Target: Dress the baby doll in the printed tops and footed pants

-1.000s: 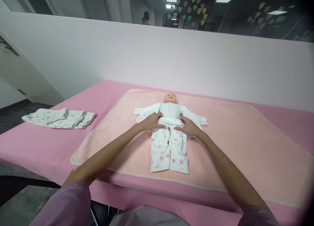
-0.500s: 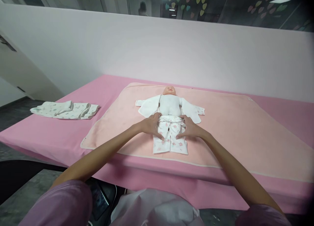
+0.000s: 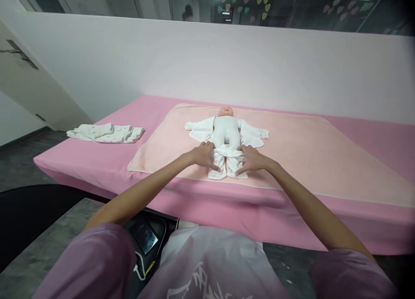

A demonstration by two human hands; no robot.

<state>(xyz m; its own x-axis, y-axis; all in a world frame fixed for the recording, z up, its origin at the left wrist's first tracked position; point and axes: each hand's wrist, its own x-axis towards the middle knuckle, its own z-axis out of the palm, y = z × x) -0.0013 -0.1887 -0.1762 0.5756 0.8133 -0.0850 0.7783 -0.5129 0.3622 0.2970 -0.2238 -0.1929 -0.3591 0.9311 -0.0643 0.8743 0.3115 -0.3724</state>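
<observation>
A baby doll [image 3: 226, 128] with a white cloth body lies on its back, head toward the wall. An opened white baby jacket [image 3: 202, 128] spreads out to both sides beneath it. Small white pants with a pink print [image 3: 223, 154] are around the doll's legs, the waistband down below its hips. My left hand [image 3: 205, 155] grips the waistband on the left side, thumb lower on the leg. On the other side my right hand [image 3: 252, 159] holds the waistband in the same way. The doll's lower legs are hidden inside the pants.
A peach blanket [image 3: 301, 156] lies under the doll on a pink-covered table [image 3: 155, 104]. Folded white printed baby clothes [image 3: 106, 133] rest at the left. A white wall [image 3: 207, 65] stands behind. Below the table edge is a dark bag with a tablet-like device [image 3: 145, 237].
Both hands have drawn the pants down toward me, bunching the legs. A gap now shows between the doll's thighs above the waistband. The camera view has shifted slightly.
</observation>
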